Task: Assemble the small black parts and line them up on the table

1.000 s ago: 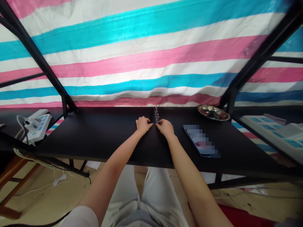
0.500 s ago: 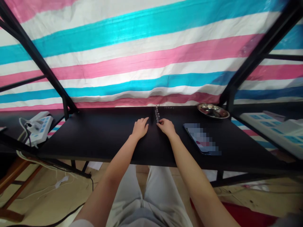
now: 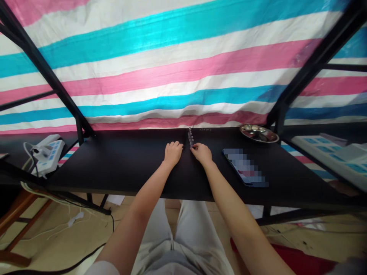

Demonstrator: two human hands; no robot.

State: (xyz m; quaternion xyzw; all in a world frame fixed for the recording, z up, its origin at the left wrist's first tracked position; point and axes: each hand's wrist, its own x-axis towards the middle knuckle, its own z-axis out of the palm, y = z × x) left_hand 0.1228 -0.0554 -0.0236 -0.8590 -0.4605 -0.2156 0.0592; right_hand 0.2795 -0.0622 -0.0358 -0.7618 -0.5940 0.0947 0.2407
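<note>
A short row of small clear beads (image 3: 189, 136) lies on the black table (image 3: 120, 164), running away from me. My right hand (image 3: 202, 153) rests just right of the row's near end, fingers pinched together at the nearest bead. My left hand (image 3: 172, 152) lies on the table just left of the row, fingers curled loosely down, a little apart from the beads. A few more tiny beads (image 3: 205, 130) sit farther back.
A phone (image 3: 245, 172) lies to the right of my hands, a shallow metal dish (image 3: 259, 133) behind it by a black frame post. A white power strip (image 3: 47, 152) with cables sits at the far left. A striped tarp hangs behind the table.
My left hand drew back from the bead row, flattened on the table, then curled its fingers again. The right hand has stayed pinched at the row's near end.
</note>
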